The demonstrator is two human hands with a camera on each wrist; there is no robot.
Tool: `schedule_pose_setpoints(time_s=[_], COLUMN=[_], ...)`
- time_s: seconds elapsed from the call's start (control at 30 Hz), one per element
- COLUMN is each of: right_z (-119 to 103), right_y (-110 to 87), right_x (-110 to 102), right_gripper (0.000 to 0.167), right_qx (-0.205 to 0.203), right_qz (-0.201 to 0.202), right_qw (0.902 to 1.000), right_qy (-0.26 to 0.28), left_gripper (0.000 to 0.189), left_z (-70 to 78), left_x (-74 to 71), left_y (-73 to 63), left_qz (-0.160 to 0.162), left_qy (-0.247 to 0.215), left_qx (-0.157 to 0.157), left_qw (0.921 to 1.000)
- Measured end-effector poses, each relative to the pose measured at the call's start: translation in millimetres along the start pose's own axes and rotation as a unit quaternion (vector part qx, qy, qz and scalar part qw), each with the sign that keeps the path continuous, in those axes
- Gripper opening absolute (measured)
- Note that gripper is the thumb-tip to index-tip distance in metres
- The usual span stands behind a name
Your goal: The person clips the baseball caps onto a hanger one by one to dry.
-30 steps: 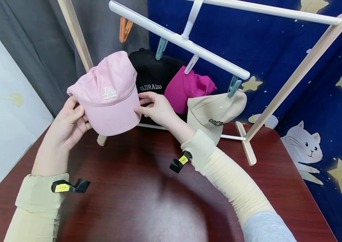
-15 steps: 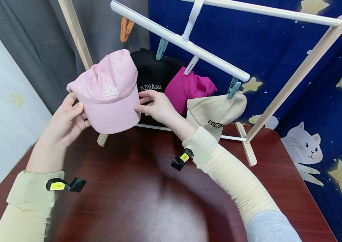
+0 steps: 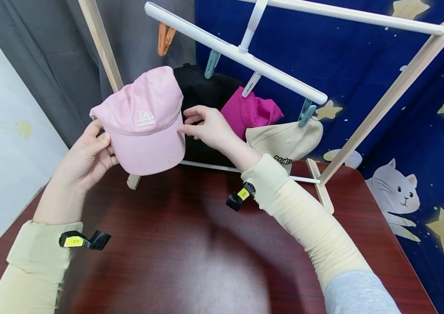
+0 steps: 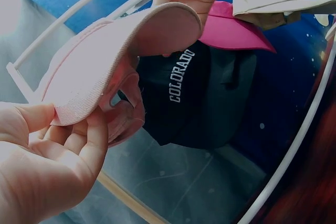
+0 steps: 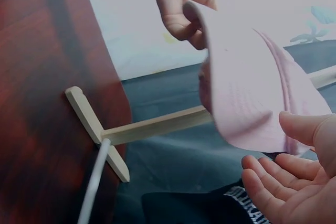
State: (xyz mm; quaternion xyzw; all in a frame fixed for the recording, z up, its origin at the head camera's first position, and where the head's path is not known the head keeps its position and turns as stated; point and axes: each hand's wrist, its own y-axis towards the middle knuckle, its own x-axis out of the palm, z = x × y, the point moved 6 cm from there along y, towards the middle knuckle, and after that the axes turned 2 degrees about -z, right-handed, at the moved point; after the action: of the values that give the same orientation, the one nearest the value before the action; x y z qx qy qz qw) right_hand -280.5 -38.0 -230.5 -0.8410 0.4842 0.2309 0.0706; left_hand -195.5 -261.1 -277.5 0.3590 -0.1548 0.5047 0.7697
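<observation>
A pale pink baseball cap (image 3: 143,148) with white letters on its front is held up at left of centre in the head view. My left hand (image 3: 88,159) pinches its brim at the left side, thumb in front and fingers behind, as the left wrist view shows. At the opposite side, my right hand (image 3: 215,131) has its thumb touching the cap by the brim; in the right wrist view its fingers (image 5: 273,182) are loosely spread, not closed round the edge. Behind hangs a black cap (image 3: 206,93) with COLORADO lettering (image 4: 181,77), partly hidden by the pink cap and right hand.
A white hanger bar (image 3: 284,78) hangs from a wooden-legged rack (image 3: 387,104). A magenta cap (image 3: 253,111) and a beige cap (image 3: 284,139) hang from its clips. An orange clip (image 3: 164,39) at the left end holds nothing. A dark red table (image 3: 190,244) lies below.
My right hand has slid a little upward along the side of the pink cap, covering the black cap's lettering in the head view. My left hand keeps its hold, tilted slightly left.
</observation>
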Motion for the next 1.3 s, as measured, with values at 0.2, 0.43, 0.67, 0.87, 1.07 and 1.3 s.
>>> schedule_pose_setpoints(time_s=[0.2,0.43,0.67,0.87,1.07,1.3], right_z=[-12.8,-31.7,-38.2,-43.3,-44.9,-46.9], right_y=[5.3,11.9,20.1,31.3,41.7,45.1], right_x=[-16.5,-38.9,-45.5,-46.6,-46.0,-45.7], right_gripper=[0.034,0.029,0.037,0.052,0.059,0.07], right_qx=[-0.026,-0.082,-0.084,-0.073,-0.05,-0.037], right_qz=[0.033,0.108,0.112,0.078,0.065,0.057], right_qw=[0.999,0.9896,0.987,0.9877,0.9867,0.9846], right_qy=[0.015,0.048,0.08,0.114,0.14,0.161], left_gripper=[0.033,0.033,0.034,0.033,0.034,0.034], left_z=[-0.4,-2.4,-5.3,-5.7,-4.8,-5.0], left_x=[0.0,0.1,-1.4,-1.8,-1.6,-1.2], left_y=[-0.7,-1.0,-1.7,-1.6,-2.5,-3.8], left_qz=[0.002,0.007,0.01,0.011,0.012,0.008], left_qy=[-0.006,-0.001,-0.004,-0.013,-0.013,-0.021], left_qx=[0.0,-0.004,-0.004,-0.003,0.0,0.001], left_qw=[1.0,1.0,0.9999,0.9999,0.9998,0.9997])
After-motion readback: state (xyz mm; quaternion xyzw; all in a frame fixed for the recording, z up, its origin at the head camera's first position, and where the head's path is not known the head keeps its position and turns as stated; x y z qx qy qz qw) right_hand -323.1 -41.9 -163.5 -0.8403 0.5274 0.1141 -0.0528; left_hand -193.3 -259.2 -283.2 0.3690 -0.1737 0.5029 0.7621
